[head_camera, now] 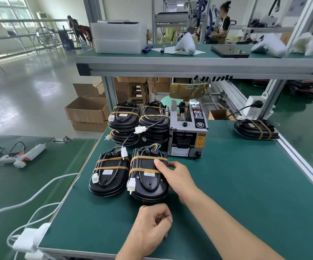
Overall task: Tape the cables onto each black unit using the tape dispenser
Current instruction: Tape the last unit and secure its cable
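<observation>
A green counter (236, 184) in a workshop carries the grey tape dispenser (187, 132) at its middle, taped black units stacked just left of it. The right hand (176, 175) reaches forward, thumb laid flat on the nearest black unit (148, 177) and fingers curled round its right edge (tan tape bands already cross its cable) — the left hand (151, 224) rests near the counter's front edge, fingers curled into a loose fist, holding nothing I can see

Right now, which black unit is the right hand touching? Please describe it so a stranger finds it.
On the green table, find the grey tape dispenser. Directly in front of it lies the black unit, rightmost of the near pair, the only one with the right hand on it.
</observation>
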`<state>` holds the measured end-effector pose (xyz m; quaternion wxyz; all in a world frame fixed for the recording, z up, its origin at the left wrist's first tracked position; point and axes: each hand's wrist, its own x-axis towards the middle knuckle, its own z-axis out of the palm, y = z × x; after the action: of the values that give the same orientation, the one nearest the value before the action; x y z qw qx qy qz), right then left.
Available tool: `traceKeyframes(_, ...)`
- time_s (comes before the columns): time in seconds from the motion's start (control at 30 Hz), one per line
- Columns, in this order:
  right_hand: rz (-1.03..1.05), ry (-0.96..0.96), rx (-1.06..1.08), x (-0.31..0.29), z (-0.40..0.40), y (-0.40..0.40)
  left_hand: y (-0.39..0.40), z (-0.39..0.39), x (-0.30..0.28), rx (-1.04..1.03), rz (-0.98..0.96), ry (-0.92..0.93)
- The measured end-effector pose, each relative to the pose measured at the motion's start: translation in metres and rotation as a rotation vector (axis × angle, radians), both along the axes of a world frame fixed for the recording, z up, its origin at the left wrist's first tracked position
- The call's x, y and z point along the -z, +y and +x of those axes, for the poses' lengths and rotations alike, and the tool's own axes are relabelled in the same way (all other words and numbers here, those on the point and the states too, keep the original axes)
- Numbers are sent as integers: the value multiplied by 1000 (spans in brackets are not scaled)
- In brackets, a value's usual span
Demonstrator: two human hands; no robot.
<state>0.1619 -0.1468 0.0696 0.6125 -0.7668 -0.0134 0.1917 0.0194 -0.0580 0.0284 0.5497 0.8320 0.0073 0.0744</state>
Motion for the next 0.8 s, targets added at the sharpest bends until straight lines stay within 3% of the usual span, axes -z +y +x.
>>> traceKeyframes(0.37, 60, 82, 2, 2, -4, -27, -3, -2, 5, 42, 107, -46)
traceKeyframes(0.63, 44, 22, 351, 16, 27, -130, -1, -2, -1, 43, 86, -46)
traceKeyframes(0.8, 164, 137, 545, 16, 101, -193, 2, 0, -1, 58, 91, -17)
